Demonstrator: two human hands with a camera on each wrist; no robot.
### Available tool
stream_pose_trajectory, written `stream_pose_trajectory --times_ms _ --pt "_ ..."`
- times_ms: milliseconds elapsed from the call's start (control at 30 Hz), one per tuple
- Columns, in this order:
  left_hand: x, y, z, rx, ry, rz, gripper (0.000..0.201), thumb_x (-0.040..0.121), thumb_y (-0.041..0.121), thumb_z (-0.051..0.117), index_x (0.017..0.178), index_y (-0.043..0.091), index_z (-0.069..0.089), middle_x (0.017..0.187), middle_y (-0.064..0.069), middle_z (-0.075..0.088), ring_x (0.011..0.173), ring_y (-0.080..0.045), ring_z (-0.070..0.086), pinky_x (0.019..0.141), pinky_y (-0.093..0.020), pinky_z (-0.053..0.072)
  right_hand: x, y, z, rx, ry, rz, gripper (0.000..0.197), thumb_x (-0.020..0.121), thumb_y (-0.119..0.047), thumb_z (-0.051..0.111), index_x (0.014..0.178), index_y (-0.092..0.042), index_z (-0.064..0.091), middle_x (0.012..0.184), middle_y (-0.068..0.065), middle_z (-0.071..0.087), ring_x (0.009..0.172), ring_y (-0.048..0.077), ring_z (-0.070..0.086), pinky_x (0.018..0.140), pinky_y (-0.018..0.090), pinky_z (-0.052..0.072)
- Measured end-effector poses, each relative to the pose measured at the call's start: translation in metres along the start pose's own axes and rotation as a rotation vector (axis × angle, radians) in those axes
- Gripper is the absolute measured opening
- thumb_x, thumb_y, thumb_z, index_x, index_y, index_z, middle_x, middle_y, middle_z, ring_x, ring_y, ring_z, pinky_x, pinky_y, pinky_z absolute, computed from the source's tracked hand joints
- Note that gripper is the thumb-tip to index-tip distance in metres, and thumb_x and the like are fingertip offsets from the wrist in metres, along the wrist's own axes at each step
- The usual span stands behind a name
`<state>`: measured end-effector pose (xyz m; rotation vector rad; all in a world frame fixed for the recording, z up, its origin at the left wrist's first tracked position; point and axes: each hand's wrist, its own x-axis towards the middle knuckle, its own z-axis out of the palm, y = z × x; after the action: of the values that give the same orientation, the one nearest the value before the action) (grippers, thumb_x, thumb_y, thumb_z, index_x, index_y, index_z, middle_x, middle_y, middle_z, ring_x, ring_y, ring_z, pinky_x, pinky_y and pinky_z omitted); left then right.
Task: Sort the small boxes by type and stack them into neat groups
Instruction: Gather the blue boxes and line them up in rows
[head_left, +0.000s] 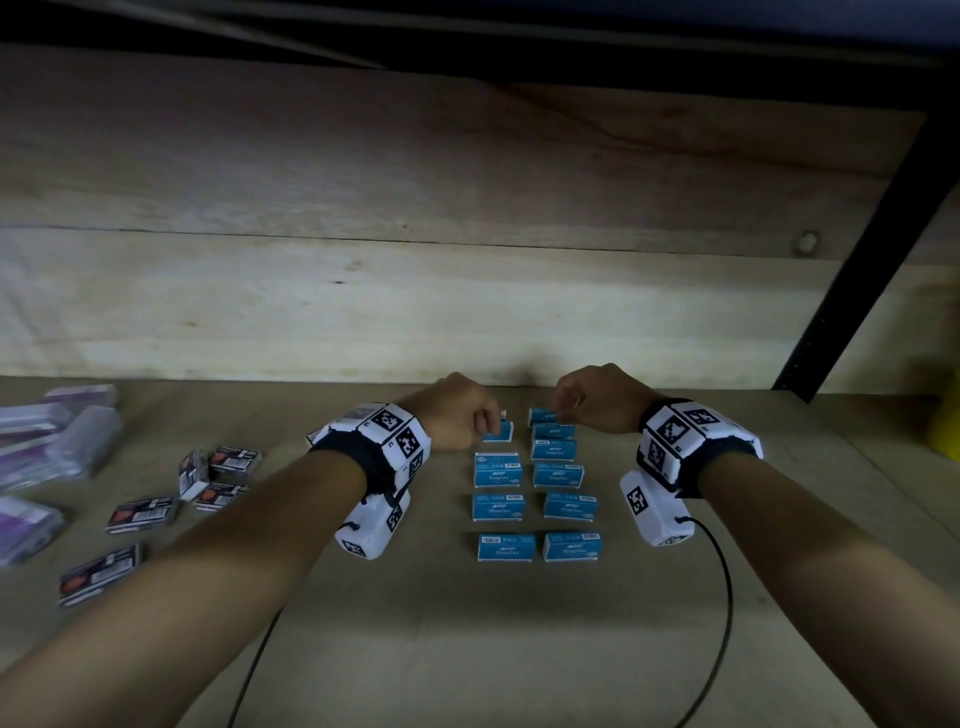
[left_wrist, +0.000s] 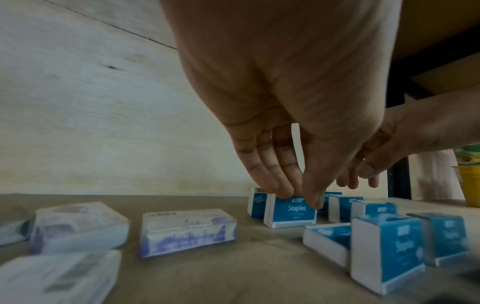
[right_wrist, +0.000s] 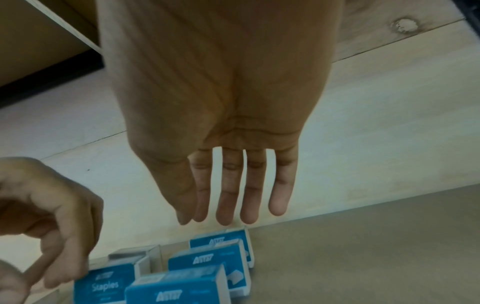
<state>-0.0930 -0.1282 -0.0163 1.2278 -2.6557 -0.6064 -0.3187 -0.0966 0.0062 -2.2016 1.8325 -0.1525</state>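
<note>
Under your left hand (left_wrist: 283, 115) the blue staple boxes (head_left: 524, 499) look like thin printed card, smooth with a slight sheen, their ends plain matt white. Out to the left of that hand, the purple packs (left_wrist: 188, 231) wear glossy clear film. Beyond both hands the back boards (head_left: 415, 234) are pale bare wood, matt, grain and knots showing. The shelf surface (head_left: 467, 649) beneath your wrists looks like dull, flat brown board.

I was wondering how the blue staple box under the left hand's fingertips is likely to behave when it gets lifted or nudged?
The blue staple box looks like stiff, square-edged card, so it should probably hold its shape when the left hand grips it. It rests on a flat face, so a nudge would likely slide it, not roll it.
</note>
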Motion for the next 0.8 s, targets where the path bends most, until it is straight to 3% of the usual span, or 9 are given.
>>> stream_pose_trajectory --times_ms 133,233,333,500,667,800 --pt "-0.002 0.002 0.003 0.033 -0.059 0.028 0.03 0.078 0.0 0.067 0.103 0.016 0.073 0.094 0.002 0.068 0.087 -0.01 0.063 0.071 -0.016 0.045 0.0 0.0 -0.001 0.012 0.001 0.008 0.02 0.088 -0.024 0.063 0.104 -0.014 0.068 0.108 0.002 0.068 0.099 0.015 0.059 0.079 0.022 0.041" --pt "-0.002 0.002 0.006 0.055 -0.095 0.043 0.038 0.078 -0.008 0.058 0.105 0.014 0.074 0.101 -0.003 0.07 0.092 -0.015 0.064 0.072 -0.019 0.045 -0.001 -0.001 0.0 0.01 -0.008 0.012 0.02 0.088 -0.024 0.063 0.105 -0.014 0.068 0.11 0.002 0.068 0.102 0.017 0.06 0.08 0.023 0.042" --pt "-0.002 0.001 0.009 0.062 -0.113 0.045 0.036 0.078 -0.008 0.062 0.106 0.012 0.073 0.101 -0.004 0.07 0.089 -0.015 0.064 0.073 -0.02 0.047 -0.003 0.0 0.001 0.038 -0.013 0.023 0.017 0.088 -0.023 0.063 0.103 -0.017 0.068 0.109 0.0 0.068 0.102 0.016 0.06 0.081 0.023 0.042" --pt "-0.002 0.0 0.013 0.012 -0.121 0.032 0.035 0.075 -0.007 0.07 0.106 0.01 0.071 0.098 -0.007 0.069 0.081 -0.014 0.062 0.072 -0.022 0.052 -0.005 0.0 0.004 0.066 -0.01 0.03 0.015 0.088 -0.022 0.063 0.1 -0.018 0.068 0.108 0.0 0.068 0.098 0.013 0.059 0.079 0.022 0.041" --pt "-0.003 -0.001 0.013 -0.046 -0.161 0.008 0.04 0.068 -0.005 0.078 0.104 0.01 0.07 0.084 0.004 0.062 0.075 -0.011 0.058 0.071 -0.023 0.052 -0.007 0.0 0.005 0.052 -0.014 0.038 0.015 0.088 -0.022 0.063 0.101 -0.016 0.068 0.107 0.001 0.067 0.092 0.01 0.054 0.077 0.023 0.039" --pt "-0.005 0.0 0.012 -0.101 -0.155 -0.005 0.036 0.072 -0.007 0.074 0.105 0.006 0.07 0.092 -0.007 0.067 0.079 -0.017 0.06 0.076 -0.029 0.057 -0.008 -0.001 0.004 0.048 -0.011 0.034 0.015 0.088 -0.022 0.063 0.101 -0.016 0.068 0.107 0.001 0.068 0.093 0.011 0.055 0.078 0.023 0.039"
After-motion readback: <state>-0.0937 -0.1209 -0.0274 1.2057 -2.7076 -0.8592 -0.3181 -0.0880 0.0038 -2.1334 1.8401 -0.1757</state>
